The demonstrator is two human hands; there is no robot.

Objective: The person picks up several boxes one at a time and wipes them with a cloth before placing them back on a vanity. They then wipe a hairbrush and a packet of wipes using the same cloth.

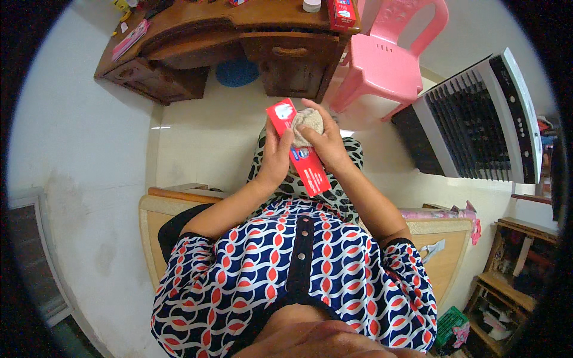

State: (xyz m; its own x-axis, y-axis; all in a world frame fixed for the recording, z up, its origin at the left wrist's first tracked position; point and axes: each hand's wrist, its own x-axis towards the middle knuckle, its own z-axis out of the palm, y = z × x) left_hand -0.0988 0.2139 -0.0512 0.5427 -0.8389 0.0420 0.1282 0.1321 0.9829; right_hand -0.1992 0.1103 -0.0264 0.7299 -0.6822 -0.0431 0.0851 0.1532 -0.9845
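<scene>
A long red cardboard box (309,172) with white writing and a small picture lies tilted across both hands, above my lap. My left hand (275,154) grips its left side, thumb on the near face. My right hand (329,143) holds a bunched beige cloth (308,127) against the upper half of the box, its thumb pressing into the cloth and its fingers curled round the far side. The cloth covers part of the box's face. The fingers behind the box are mostly hidden.
A brown wooden desk (286,44) stands ahead, bearing another red box (342,15) and a white round container (312,5). To its right are a pink plastic chair (385,67) and an air cooler (474,121). A blue round object (237,72) sits under the desk. Wooden shelves (503,282) stand at lower right.
</scene>
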